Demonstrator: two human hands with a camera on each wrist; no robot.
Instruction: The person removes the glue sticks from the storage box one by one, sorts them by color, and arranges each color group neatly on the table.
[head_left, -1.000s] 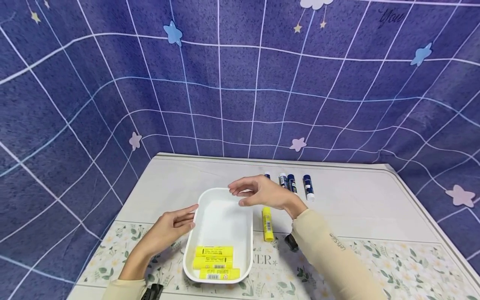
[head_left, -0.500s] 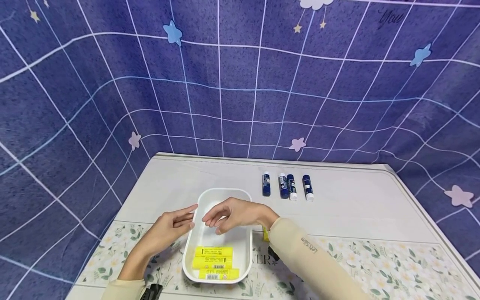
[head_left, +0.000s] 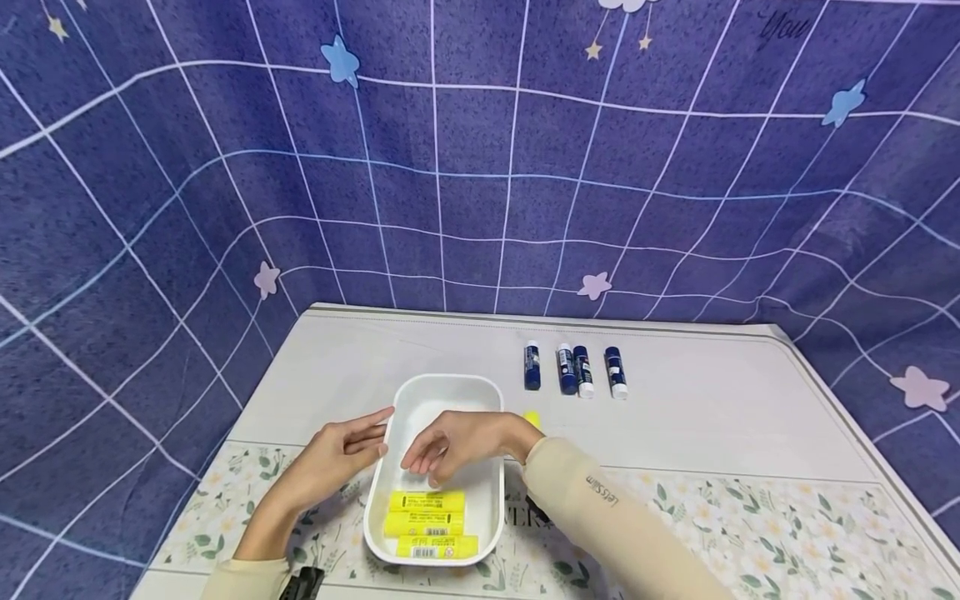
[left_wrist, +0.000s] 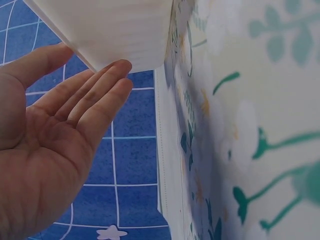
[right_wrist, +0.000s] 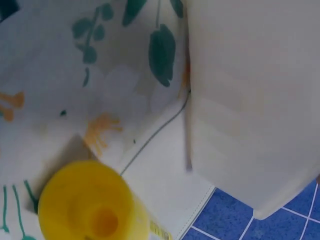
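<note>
A white rectangular tray (head_left: 408, 400) stands on the table with three yellow glue sticks (head_left: 426, 523) lying crosswise at its near end. My left hand (head_left: 330, 454) is at the tray's left rim. In the left wrist view its fingertips (left_wrist: 117, 67) rest along the outer wall, fingers nearly straight. My right hand (head_left: 461, 446) hovers inside the tray just beyond the yellow sticks, fingers loosely bent downward and nothing visible in them. Another yellow glue stick (head_left: 531, 418) lies right of the tray, mostly behind the right forearm; its hollow end (right_wrist: 85, 205) shows in the right wrist view.
Several dark blue glue sticks with white ends (head_left: 584, 372) lie at the back of the table, right of the tray. A floral strip (head_left: 750, 525) runs along the front of the tabletop (head_left: 705, 392). A blue gridded curtain (head_left: 480, 200) hangs behind.
My right hand has moved left and toward me, from over the tray's far right corner to above its middle, close to the yellow sticks. The left hand stays at the rim.
</note>
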